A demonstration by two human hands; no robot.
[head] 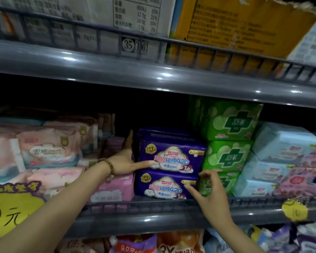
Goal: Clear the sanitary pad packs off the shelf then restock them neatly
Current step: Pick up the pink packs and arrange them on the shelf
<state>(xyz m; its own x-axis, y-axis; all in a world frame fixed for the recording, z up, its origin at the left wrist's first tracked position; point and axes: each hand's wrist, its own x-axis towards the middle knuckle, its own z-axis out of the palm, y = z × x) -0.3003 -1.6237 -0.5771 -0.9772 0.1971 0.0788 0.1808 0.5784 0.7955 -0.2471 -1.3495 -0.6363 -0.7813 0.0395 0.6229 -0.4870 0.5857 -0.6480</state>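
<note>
Here, left hand (125,161) and right hand (211,196) flank both purple packs (173,157) at their edges, fingers spread.

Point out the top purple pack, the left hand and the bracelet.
top purple pack (173,159): head view, middle of its front label.
left hand (124,160): head view, middle of the hand.
bracelet (108,166): head view, beads on the wrist.

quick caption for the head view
Left hand steadies the upper of two stacked purple pad packs; right hand at the lower pack, beside the green packs.
</note>
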